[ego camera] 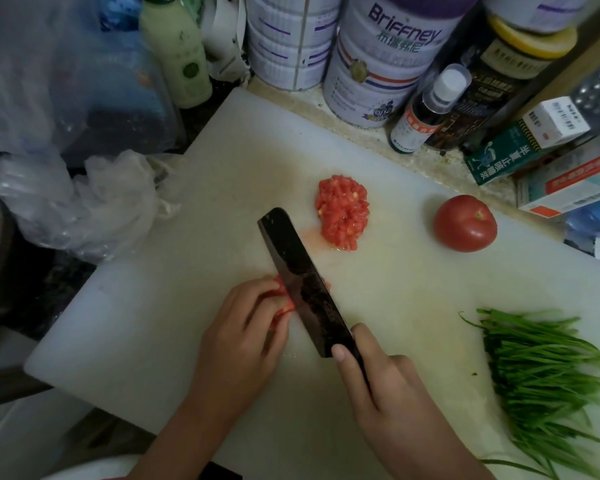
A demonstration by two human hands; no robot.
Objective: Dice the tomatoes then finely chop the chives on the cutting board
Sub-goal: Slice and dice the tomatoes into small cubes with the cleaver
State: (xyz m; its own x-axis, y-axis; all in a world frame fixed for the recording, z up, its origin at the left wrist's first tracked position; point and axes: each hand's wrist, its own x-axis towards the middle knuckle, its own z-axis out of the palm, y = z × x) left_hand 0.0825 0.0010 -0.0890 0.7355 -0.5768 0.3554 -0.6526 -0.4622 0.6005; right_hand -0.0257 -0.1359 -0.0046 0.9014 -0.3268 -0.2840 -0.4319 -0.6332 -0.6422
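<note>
A white cutting board fills the middle of the view. My left hand holds a piece of tomato down on the board, fingers curled over it so most of it is hidden. My right hand grips the handle of a dark cleaver, whose blade stands against the tomato piece beside my left fingertips. A heap of diced tomato lies further back. One whole tomato sits at the right. A bunch of chives lies at the board's right edge.
Large tins, a pale green bottle, a small sauce bottle, a dark jar and boxes crowd the counter behind the board. Crumpled plastic bags lie to the left, touching the board's edge.
</note>
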